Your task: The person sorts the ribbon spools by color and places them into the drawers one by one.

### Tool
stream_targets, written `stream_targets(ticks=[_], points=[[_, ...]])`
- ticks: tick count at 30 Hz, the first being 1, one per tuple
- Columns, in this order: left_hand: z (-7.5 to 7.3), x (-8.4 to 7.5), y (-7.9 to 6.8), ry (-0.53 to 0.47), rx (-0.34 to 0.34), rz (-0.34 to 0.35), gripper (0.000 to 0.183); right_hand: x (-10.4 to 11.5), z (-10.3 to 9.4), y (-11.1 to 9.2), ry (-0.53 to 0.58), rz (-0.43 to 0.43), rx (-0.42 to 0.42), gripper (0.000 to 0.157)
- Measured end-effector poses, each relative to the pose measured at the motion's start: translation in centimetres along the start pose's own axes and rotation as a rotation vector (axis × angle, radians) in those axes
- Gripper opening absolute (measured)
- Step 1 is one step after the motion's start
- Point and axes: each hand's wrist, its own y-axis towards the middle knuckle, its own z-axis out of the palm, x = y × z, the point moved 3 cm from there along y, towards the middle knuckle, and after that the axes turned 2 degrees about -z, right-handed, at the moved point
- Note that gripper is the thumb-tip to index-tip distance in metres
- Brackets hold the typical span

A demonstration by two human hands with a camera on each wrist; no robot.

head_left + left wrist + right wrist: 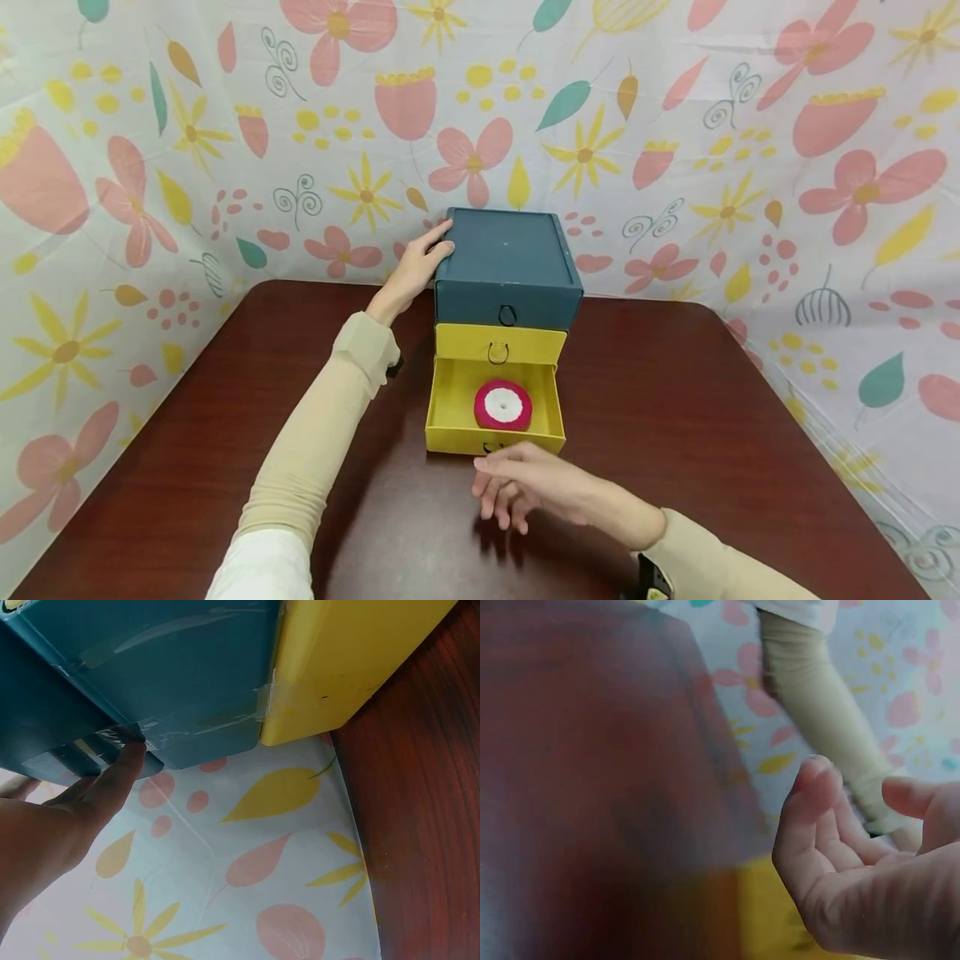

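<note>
A small chest of drawers has a dark blue top (504, 242) and two yellow drawers below. The lowest yellow drawer (453, 392) is pulled out furthest, the yellow drawer (457, 340) above it a little. Inside the lowest one lies a magenta ribbon roll (483, 408) with a white round centre. My left hand (417, 265) rests on the chest's top left edge; in the left wrist view its fingers (116, 780) touch the blue side. Just in front of the lowest drawer, my right hand (532, 483) hovers with loosely bent fingers, holding nothing.
The chest stands on a dark reddish-brown wooden table (720, 417) near its back edge. A white cloth (675, 100) with a flower pattern hangs behind the table and along both sides. Black loop pulls (507, 315) are on the drawer fronts.
</note>
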Motion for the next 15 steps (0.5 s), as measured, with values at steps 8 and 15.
stream_targets(ticks=[8, 15], points=[[0.0, -0.1, -0.1, -0.021, 0.018, 0.004, 0.054, -3.3, -0.9, 1.6, 0.242, 0.196, -0.134, 0.049], [0.0, -0.2, -0.2, -0.014, 0.010, 0.007, 0.054, -3.7, -1.2, 2.7, 0.437, 0.110, -0.154, 0.034]])
